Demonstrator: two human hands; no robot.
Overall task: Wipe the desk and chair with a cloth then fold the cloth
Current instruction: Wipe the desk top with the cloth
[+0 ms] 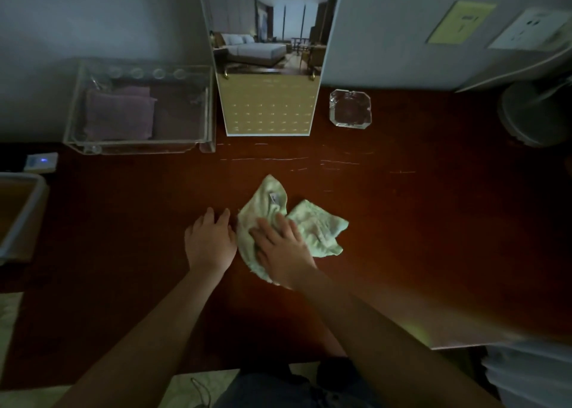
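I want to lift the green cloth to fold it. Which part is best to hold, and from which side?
Probably best to pinch the free corner of the cloth that points right, coming from the right. It lies loose on the desk, while the right hand presses the left part.

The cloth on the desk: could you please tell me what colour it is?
The cloth is pale green, clearest in the head view.

Bare left forearm [148,324], bare right forearm [371,324], both uncovered right across the desk's [433,237] near edge. Just below that edge, dark blue-grey trousers [272,389] show.
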